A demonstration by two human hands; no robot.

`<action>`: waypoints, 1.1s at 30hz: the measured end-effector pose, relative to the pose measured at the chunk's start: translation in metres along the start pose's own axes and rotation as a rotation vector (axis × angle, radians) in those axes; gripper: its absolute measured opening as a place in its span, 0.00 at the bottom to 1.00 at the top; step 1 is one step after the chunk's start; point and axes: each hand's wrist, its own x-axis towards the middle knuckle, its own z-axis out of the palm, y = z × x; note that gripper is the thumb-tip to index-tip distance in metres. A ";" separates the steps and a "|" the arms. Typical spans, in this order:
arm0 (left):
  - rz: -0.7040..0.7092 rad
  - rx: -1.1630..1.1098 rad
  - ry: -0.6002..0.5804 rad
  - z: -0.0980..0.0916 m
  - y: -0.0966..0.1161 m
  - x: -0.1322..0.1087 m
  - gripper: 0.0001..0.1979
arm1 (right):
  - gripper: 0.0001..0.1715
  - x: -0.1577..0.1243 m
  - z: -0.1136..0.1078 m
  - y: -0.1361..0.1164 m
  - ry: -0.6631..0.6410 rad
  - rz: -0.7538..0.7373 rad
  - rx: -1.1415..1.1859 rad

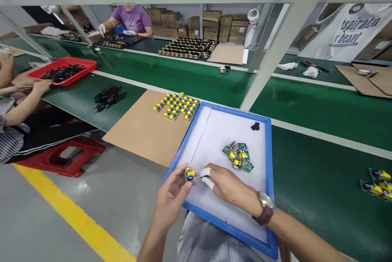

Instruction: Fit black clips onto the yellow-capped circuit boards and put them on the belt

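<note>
Presently, a small circuit board [190, 174] with a yellow component is held between the thumb and fingers of the left hand [172, 198], above the near left part of a blue-rimmed tray [268, 151]. By the right hand [228, 184], a dark piece [204, 177] is pinched between white-covered fingertips, just beside the board. Loose boards [238, 156] are clustered on the tray, and black pieces [255, 126] are gathered near its far right corner. More yellow-topped boards [177, 106] are arranged on cardboard [147, 131] to the left.
</note>
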 end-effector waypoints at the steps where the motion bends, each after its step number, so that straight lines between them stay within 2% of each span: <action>1: -0.032 -0.061 -0.040 0.005 0.000 0.000 0.21 | 0.14 -0.008 -0.007 0.001 0.077 0.006 0.105; 4: -0.109 -0.196 -0.138 0.017 0.001 0.005 0.20 | 0.17 -0.034 -0.023 0.001 0.336 0.050 0.387; 6: -0.148 -0.225 -0.195 0.025 0.000 0.009 0.20 | 0.16 -0.050 -0.028 0.000 0.470 0.147 0.464; 9: -0.101 -0.091 -0.235 0.035 -0.004 0.015 0.22 | 0.13 -0.069 -0.030 -0.003 0.596 0.285 0.607; 13: 0.110 0.275 -0.242 0.051 -0.010 0.017 0.24 | 0.14 -0.082 -0.030 -0.006 0.622 0.281 0.712; 17: 0.178 0.388 -0.328 0.066 -0.009 0.016 0.24 | 0.14 -0.087 -0.028 -0.005 0.700 0.316 0.746; 22: 0.167 0.350 -0.352 0.080 -0.005 0.016 0.20 | 0.11 -0.088 -0.026 -0.003 0.714 0.301 0.738; 28: 0.081 0.253 -0.379 0.088 -0.001 0.016 0.16 | 0.08 -0.089 -0.025 -0.002 0.779 0.380 0.768; 33: -0.044 0.156 -0.419 0.085 -0.003 0.018 0.18 | 0.11 -0.089 -0.025 -0.002 0.799 0.279 0.789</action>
